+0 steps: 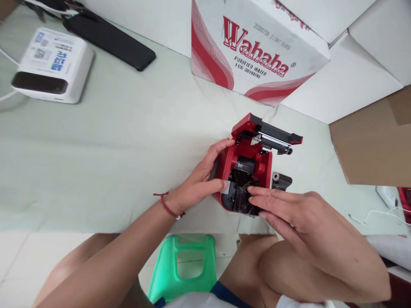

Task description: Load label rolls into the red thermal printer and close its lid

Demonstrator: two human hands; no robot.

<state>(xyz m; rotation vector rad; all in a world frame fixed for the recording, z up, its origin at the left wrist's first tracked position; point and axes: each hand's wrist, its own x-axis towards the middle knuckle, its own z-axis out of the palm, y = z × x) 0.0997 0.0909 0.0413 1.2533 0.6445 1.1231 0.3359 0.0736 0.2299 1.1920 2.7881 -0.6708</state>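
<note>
A small red and black printer (226, 164) stands near the table's front edge with its lid (272, 130) raised. My left hand (205, 173) is wrapped round its left side, fingers at the back and thumb on the front corner by a small grey label. Shiny black film (245, 199), wrinkled in places, runs from a roll inside down over the front. My right hand (289, 207) has its fingers closed on the lower right part of this film, with the thumb underneath. Beside the printer lies a black roll with a hollow core (282, 181), partly hidden behind my right hand.
A white Wahaha water carton (257, 51) stands behind the printer, near white boxes (340, 81) and a brown carton (372, 141). At left are a white label-printer-like device (54, 64) and a long black bar (112, 40). A green stool (183, 286) is below the table edge.
</note>
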